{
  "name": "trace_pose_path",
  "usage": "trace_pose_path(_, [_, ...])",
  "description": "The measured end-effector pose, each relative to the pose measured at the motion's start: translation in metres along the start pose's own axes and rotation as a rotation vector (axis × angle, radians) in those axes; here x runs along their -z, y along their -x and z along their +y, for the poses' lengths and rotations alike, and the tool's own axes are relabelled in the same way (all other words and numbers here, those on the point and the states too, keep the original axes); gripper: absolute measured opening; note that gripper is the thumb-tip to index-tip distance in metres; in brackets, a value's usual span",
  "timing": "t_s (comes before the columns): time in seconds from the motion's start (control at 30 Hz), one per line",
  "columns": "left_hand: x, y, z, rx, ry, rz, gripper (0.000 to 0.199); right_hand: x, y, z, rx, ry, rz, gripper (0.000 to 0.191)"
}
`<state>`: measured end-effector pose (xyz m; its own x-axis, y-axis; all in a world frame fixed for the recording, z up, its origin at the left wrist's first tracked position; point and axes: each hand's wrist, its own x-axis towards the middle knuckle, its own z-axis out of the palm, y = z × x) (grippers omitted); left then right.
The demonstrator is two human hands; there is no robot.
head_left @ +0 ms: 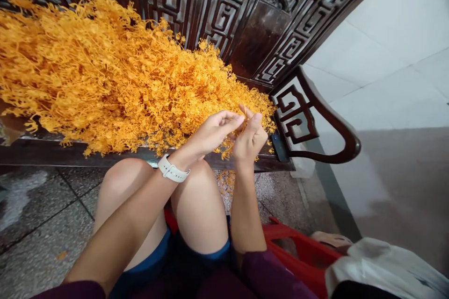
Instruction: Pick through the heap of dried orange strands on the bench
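Note:
A long heap of yellow-orange artificial-looking flower sprigs (133, 74) lies on the dark wooden bench (140, 156) before me. My left hand (217, 131), with a pale watch (173, 170) at its wrist, is closed in a pinch at the heap's right part. Beside it my right hand (249, 140) is curled, thumb against the bent fingers. Fingertips of both hands meet on a small yellow sprig (244, 113), mostly covered by the fingers. Some yellow strands hang below the hands.
Carved lattice forms the bench back (224, 14), and a curved armrest (336, 135) ends it at the right. A dark flat object (279, 148) lies by the armrest. A red plastic stool (301, 252) and a whitish bag (382, 266) stand at lower right. Yellow bits lie on the floor.

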<state>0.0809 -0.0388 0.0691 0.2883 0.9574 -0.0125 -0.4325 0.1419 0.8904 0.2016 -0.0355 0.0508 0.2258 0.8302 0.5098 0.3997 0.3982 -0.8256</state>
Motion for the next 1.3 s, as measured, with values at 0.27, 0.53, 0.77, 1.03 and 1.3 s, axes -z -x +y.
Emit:
trace_pose_path(0.27, [0.002, -0.014, -0.017, -0.134, -0.035, 0.072, 0.019, -0.002, 0.0, -0.004, -0.023, 0.048, -0.11, 0.047])
trace_pose_path(0.53, [0.003, -0.01, -0.008, -0.182, -0.048, 0.144, 0.015, -0.009, 0.006, -0.003, -0.104, -0.143, -0.008, 0.042])
trace_pose_path(0.77, [-0.004, -0.006, 0.002, -0.065, 0.111, 0.106, 0.013, -0.008, 0.006, -0.005, -0.105, -0.096, 0.007, 0.04])
trace_pose_path(1.03, [-0.005, -0.002, -0.003, 0.083, 0.08, -0.002, 0.031, -0.003, 0.007, -0.007, -0.106, -0.16, 0.007, 0.04])
trace_pose_path(1.3, [-0.006, -0.004, -0.005, -0.127, 0.06, 0.012, 0.036, -0.006, 0.004, -0.013, -0.211, -0.24, -0.051, 0.039])
